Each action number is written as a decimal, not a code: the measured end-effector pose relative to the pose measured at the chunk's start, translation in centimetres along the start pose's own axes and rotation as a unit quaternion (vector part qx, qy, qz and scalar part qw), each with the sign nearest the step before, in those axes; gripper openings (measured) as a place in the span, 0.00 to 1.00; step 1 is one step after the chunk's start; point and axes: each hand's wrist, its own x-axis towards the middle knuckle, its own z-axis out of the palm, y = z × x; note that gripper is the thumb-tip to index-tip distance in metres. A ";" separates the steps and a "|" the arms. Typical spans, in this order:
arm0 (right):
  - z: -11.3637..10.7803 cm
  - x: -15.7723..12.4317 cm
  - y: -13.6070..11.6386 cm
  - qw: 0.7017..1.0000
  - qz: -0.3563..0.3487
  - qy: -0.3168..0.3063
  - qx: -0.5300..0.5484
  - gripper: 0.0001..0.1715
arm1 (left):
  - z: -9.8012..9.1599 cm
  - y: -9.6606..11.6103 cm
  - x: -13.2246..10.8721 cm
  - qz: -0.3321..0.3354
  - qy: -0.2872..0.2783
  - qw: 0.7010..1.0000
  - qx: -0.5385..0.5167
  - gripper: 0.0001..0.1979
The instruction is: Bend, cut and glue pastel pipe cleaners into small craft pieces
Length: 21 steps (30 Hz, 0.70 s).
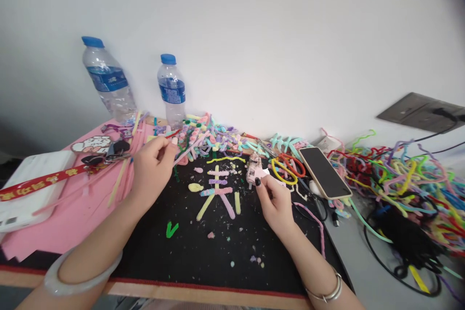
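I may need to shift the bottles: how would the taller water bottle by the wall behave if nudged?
The taller water bottle stands upright, tall on a narrow base, so it would probably tip rather than slide. It looks only partly full, so likely light. Once down, its round body would probably roll towards the pink sheets.

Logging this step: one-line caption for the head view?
Left hand pinches a pink fuzzy pipe cleaner; right hand holds a small pink tool over the black mat.

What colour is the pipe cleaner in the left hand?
Pale pink pipe cleaner, pinched by the left hand; head view.
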 end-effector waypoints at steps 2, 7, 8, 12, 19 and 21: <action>0.0 0.0 0.0 1.000 0.001 0.006 0.003 0.15 | 0.3 -0.1 -0.1 0.010 -0.035 0.999 0.003 0.17; 0.1 -0.1 0.1 1.000 -0.010 -0.013 -0.015 0.13 | 1.2 -0.4 0.0 0.069 -0.197 0.978 0.025 0.11; 0.2 -0.1 0.1 1.000 -0.010 -0.013 -0.018 0.13 | 1.1 -0.5 0.2 0.067 -0.190 0.979 0.039 0.11; 0.2 -0.1 0.2 1.000 -0.005 -0.004 -0.020 0.13 | -0.6 -2.2 2.0 0.040 -0.044 0.991 0.120 0.13; 0.3 0.0 0.4 1.000 0.002 0.001 -0.024 0.14 | -4.3 -8.4 4.0 -0.100 -0.141 0.948 0.267 0.16; 0.3 0.1 0.4 1.000 0.002 0.002 -0.025 0.14 | -4.5 -9.7 3.9 -0.122 -0.150 0.942 0.276 0.17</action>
